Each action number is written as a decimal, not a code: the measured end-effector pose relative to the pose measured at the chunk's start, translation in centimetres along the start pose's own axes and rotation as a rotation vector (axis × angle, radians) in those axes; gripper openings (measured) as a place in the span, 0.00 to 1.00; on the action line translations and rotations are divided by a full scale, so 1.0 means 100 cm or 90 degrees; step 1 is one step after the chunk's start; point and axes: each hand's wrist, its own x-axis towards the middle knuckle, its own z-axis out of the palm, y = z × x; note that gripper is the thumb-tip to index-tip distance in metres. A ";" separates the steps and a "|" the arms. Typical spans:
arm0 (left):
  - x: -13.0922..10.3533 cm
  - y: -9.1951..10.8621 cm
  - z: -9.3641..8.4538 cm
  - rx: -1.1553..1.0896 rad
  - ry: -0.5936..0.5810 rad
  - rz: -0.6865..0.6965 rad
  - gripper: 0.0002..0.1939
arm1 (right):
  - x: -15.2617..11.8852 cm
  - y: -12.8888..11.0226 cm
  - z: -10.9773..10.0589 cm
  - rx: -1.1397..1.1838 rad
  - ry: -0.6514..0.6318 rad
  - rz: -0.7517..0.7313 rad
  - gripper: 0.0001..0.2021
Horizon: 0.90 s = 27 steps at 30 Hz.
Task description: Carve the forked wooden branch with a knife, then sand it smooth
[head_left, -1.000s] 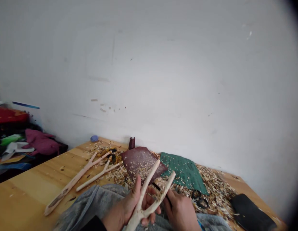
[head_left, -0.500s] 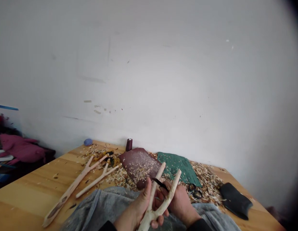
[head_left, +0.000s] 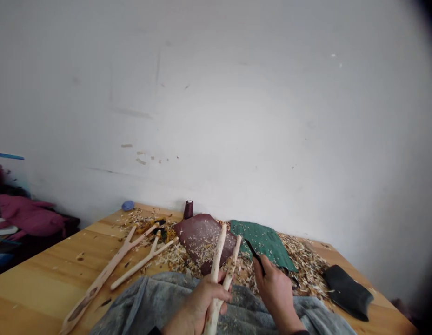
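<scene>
In my left hand (head_left: 206,297) is a peeled, forked wooden stick (head_left: 219,253), its two prongs pointing up and away from me. The fingers wrap around it near the fork. My right hand (head_left: 275,284) grips a knife (head_left: 255,255) with a dark blade, which points up and left, just right of the prongs and apart from them. The knife's handle is mostly hidden in the fist. A grey cloth (head_left: 167,298) covers my lap below both hands.
Wood shavings (head_left: 308,260) litter the table (head_left: 37,279), along with a maroon leather piece (head_left: 198,237) and a green one (head_left: 259,239). Two forked sticks, one long (head_left: 107,272) and one short (head_left: 141,265), lie left. A black curved piece (head_left: 348,291) sits right; a thread spool (head_left: 188,209) stands by the wall.
The knife has come away from between the prongs and moved right with my right hand. My left hand has turned the forked stick, so its prongs now appear closer together and further left.
</scene>
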 end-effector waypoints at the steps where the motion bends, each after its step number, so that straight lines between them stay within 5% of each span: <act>1: 0.001 -0.002 -0.002 0.001 0.014 0.000 0.14 | -0.001 0.000 0.000 0.006 0.018 -0.018 0.15; 7: 0.006 -0.012 -0.014 0.008 0.035 -0.081 0.33 | -0.005 -0.012 -0.005 0.051 0.032 -0.118 0.18; 12: 0.003 -0.009 -0.008 0.022 0.011 -0.061 0.22 | -0.009 -0.019 -0.007 0.070 -0.010 -0.182 0.15; 20: -0.007 -0.004 0.005 0.127 -0.065 -0.007 0.16 | 0.001 0.005 -0.009 -0.032 0.063 0.013 0.14; 23: -0.004 -0.005 0.007 0.169 0.003 0.016 0.14 | -0.001 -0.005 -0.018 0.047 0.125 -0.067 0.16; 27: 0.003 -0.009 0.002 0.198 0.028 -0.014 0.13 | -0.008 -0.029 -0.025 0.104 0.018 -0.267 0.14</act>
